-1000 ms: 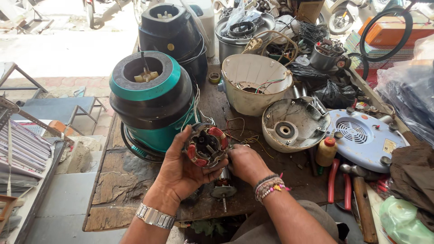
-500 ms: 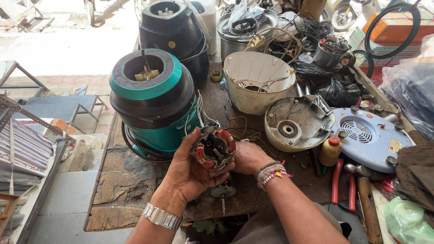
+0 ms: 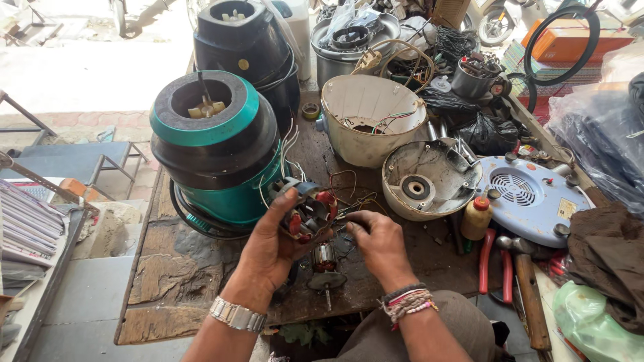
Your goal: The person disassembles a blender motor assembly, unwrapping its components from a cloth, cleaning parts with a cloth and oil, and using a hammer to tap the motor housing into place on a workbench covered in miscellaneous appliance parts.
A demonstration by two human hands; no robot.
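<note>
Motor stator [image 3: 305,213] with red windings sits over the worktop's [image 3: 174,268] near edge, gripped in the left hand [image 3: 268,251]; its far side is hidden by the fingers. Right hand [image 3: 379,245] is loosely curled just beside it, pinching thin wires [image 3: 349,201], hard to trace. Rotor [image 3: 325,265] lies below, partly covered. Teal mixer base [image 3: 215,147] stands behind, cream shell [image 3: 372,121] further right.

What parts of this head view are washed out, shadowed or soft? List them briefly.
Head view: the sunlit pavement at upper left is blown out nearly white; the wooden workbench lies in even shade with soft shadows; the motor stator in the left hand and the right hand are sharp; straight edges bow slightly toward the frame corners; the plastic bags at right show mild glare.
</note>
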